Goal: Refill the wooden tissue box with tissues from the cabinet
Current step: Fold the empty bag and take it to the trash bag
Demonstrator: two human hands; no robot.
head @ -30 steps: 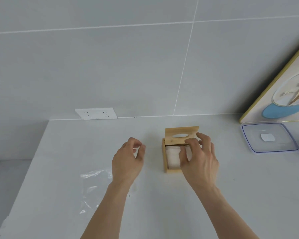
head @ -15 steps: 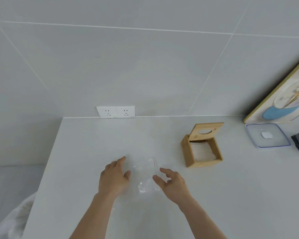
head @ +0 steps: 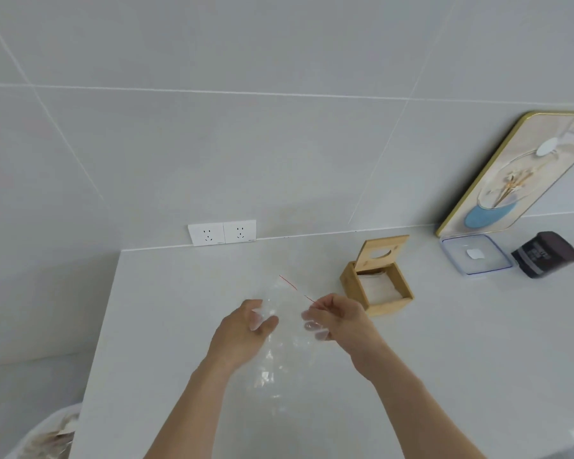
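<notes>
The wooden tissue box (head: 376, 286) stands on the white counter, right of centre, its slotted lid (head: 383, 252) tipped up at the back. White tissues (head: 376, 289) lie inside it. In front of it, to the left, both hands hold up a clear plastic wrapper (head: 287, 321) with a thin red tear strip along its top. My left hand (head: 244, 329) pinches the wrapper's left edge. My right hand (head: 337, 318) pinches its right edge near the red strip. The wrapper hangs down between my forearms.
A double wall socket (head: 222, 232) sits at the counter's back edge. At the right are a framed picture (head: 511, 180) leaning on the wall, a clear plastic lid (head: 474, 255) and a dark packet (head: 545, 254). A bin with a white bag (head: 47, 435) stands below the counter's left edge.
My right hand left the tissue box. Both hands went to the plastic wrapper lying on the counter and lifted it. The view has swung left, so the box now sits farther right.
</notes>
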